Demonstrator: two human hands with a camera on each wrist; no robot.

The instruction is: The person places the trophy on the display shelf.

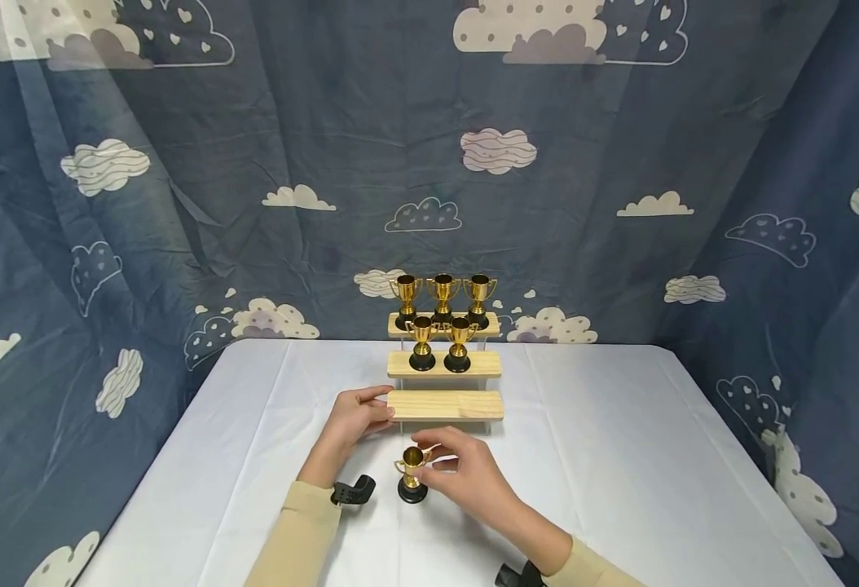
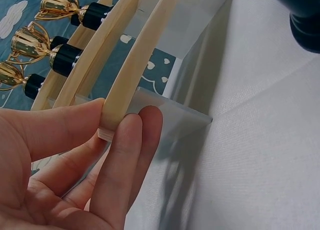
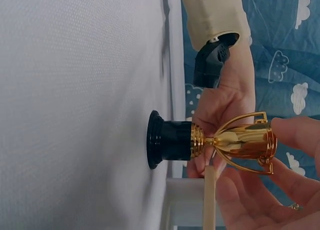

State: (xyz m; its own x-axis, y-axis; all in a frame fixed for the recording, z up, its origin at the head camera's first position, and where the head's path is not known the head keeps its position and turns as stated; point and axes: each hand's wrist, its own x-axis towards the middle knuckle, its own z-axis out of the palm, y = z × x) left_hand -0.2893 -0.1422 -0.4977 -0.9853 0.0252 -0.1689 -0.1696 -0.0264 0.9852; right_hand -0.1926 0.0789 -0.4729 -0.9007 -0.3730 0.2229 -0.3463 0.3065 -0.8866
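Note:
A small gold trophy cup (image 1: 411,466) with a black base is upright in front of the stand. My right hand (image 1: 469,477) pinches it by the cup, as the right wrist view shows; whether the base (image 3: 170,140) touches the table, I cannot tell. At the stand's left side, my left hand (image 1: 356,417) grips the end of the lowest wooden shelf (image 1: 445,405) between thumb and fingers. That shelf bears no trophy. On the middle shelf (image 1: 488,364) stand two trophies (image 1: 422,334), with three more trophies (image 1: 442,289) on the top shelf (image 1: 494,326).
Clear side panels (image 2: 175,112) support the shelves. White cloth covers the table (image 1: 620,456). Behind and at the sides hangs a dark blue curtain (image 1: 371,106) with cloud prints. Both wrists carry black devices (image 1: 354,490).

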